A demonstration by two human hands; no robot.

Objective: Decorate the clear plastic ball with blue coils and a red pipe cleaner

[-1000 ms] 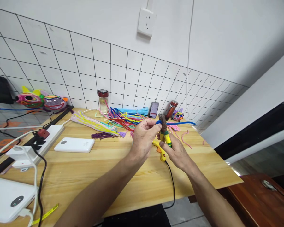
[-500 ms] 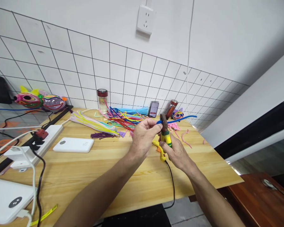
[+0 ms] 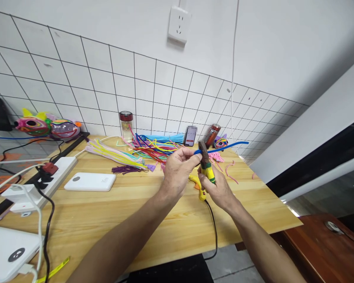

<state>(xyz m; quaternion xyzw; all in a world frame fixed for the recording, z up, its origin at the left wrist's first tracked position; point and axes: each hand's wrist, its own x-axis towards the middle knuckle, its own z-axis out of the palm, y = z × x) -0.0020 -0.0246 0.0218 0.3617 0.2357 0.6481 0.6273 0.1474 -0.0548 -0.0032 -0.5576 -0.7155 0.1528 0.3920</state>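
Observation:
Between thumb and fingers, my left hand pinches the coiled end of a blue pipe cleaner. Its long free end sticks out to the right. My right hand is closed round the green-and-yellow handles of a pair of pliers. The dark jaws point up and lie across the pipe cleaner, right beside my left fingertips; whether they bite on it I cannot tell. Below the pliers, on the table, lies a yellow glue gun with a black cord, partly hidden by my right hand.
Bundles of coloured pipe cleaners spread over the back of the wooden table. Behind them stand a glass bottle, a phone and a red flask. At left are a power strip, power banks and cables.
The view has shifted slightly. The pliers' head has tilted a little to the left, and the pipe cleaner's free end reaches slightly further right. Both hands keep their holds.

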